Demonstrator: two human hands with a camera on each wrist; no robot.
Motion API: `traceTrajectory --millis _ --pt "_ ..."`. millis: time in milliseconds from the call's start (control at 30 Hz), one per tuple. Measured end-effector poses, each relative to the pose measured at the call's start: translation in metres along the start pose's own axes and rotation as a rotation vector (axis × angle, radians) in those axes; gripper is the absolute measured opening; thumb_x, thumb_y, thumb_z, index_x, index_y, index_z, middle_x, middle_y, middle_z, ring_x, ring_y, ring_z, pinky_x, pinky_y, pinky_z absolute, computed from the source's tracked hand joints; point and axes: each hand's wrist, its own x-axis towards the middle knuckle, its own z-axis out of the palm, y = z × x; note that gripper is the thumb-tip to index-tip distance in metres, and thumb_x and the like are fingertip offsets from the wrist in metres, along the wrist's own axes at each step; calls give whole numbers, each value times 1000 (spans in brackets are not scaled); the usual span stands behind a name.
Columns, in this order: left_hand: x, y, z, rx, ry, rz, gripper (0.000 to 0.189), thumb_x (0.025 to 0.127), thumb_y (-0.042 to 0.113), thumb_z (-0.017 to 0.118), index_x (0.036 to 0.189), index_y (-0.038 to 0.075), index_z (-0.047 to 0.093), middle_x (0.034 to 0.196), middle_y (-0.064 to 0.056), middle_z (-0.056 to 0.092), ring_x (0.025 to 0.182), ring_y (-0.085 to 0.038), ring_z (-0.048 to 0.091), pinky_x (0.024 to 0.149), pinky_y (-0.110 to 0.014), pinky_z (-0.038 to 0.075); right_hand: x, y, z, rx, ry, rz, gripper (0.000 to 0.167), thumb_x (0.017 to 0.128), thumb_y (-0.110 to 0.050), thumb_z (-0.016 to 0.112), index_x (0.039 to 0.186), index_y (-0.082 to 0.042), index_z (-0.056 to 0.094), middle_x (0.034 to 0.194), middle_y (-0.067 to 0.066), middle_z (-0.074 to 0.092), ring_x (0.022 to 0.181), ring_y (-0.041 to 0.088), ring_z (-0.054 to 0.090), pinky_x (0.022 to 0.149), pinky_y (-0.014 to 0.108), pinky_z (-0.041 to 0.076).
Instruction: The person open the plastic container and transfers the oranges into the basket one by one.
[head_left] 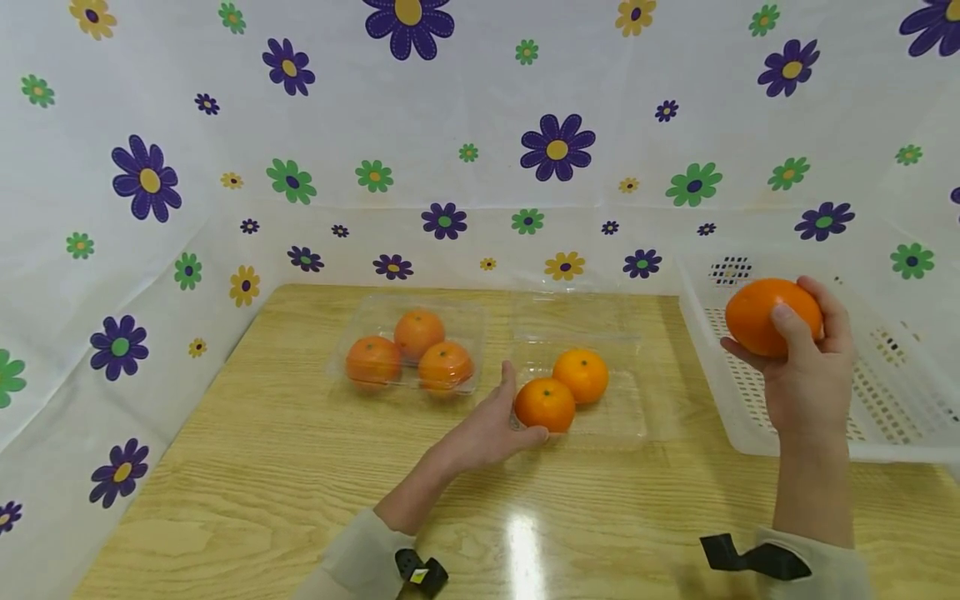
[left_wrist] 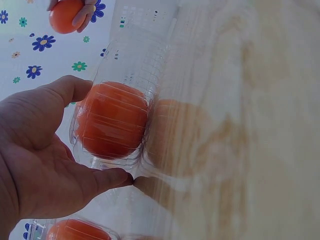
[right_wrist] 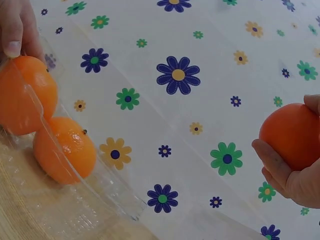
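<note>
Up above the white basket, my right hand [head_left: 813,375] grips an orange [head_left: 772,317] between thumb and fingers. The right wrist view shows the same orange [right_wrist: 291,136] held off the table. On the table, my left hand [head_left: 491,429] lies spread around the near left corner of a clear plastic clamshell box [head_left: 615,425], its lid [head_left: 570,312] standing open at the back. Inside sit two oranges, one at the front left [head_left: 545,406] and one behind it [head_left: 581,377]. The left wrist view has fingertips [left_wrist: 117,177] right at the box's wall.
Left of the open box stands another clear box [head_left: 480,321], lid down, with three oranges in it. A white perforated basket [head_left: 712,375] occupies the right side of the wooden table [head_left: 247,467]. Flower-patterned cloth [head_left: 480,108] rises behind and along the left.
</note>
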Motion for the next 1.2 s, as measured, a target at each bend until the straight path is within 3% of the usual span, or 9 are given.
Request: traceTrajectory --millis 267,467,667,800,900,933,1067,1133,1200 --pt "1 -1 1 -6 -5 -2 112 91 38 70 157 7 -16 164 -20 6 150 -30 14 120 -47 19 6 -10 -19 24 155 42 48 94 -1 63 139 -16 54 143 -1 35 129 25 36 60 41 59" --pt "2 -2 2 -3 -6 2 112 91 38 70 157 6 -15 164 -21 7 150 -30 14 120 -47 19 9 -12 -29 -61 246 81 53 92 -2 68 140 -18 53 142 -4 34 124 21 38 55 39 58" --pt "2 -3 2 1 0 5 113 90 37 71 157 5 -15 164 -20 8 150 -29 16 119 -47 21 13 -11 -40 -146 278 145 59 90 -6 72 143 -21 51 143 -7 32 122 19 38 55 37 58" --pt "2 -4 2 -9 0 8 113 90 37 71 157 6 -16 164 -21 8 150 -29 17 119 -47 22 16 -10 -48 -373 282 190 66 85 -14 79 144 -25 51 141 -8 34 116 16 40 56 29 57" --pt "3 -4 2 -13 1 12 114 90 37 71 156 5 -16 164 -21 7 149 -28 18 118 -46 23 18 -8 -52 -716 242 189 65 88 -22 77 147 -28 49 145 -3 36 113 15 40 60 18 55" --pt "2 -4 2 -16 2 14 114 89 37 71 156 6 -16 164 -21 7 149 -28 18 118 -46 23 19 -7 -53 -832 223 180 64 90 -25 74 148 -27 48 148 0 34 114 16 40 66 18 55" --pt "2 -2 2 -17 4 15 114 89 37 71 156 5 -16 163 -22 8 149 -28 20 118 -46 23 20 -4 -57 -1192 118 148 66 94 -34 66 153 -22 41 158 16 17 126 35 36 97 44 50" --pt "2 -2 2 -17 4 13 115 89 37 71 156 5 -16 163 -22 9 149 -29 20 118 -46 23 19 -3 -58 -1272 39 146 67 94 -35 65 153 -15 39 156 25 12 126 48 34 101 62 42" --pt "2 -1 2 -15 5 9 115 89 37 71 156 5 -16 163 -23 9 148 -29 21 118 -47 23 18 -2 -60 -1354 -51 139 67 95 -35 64 152 -8 39 151 34 14 121 55 37 96 68 42"
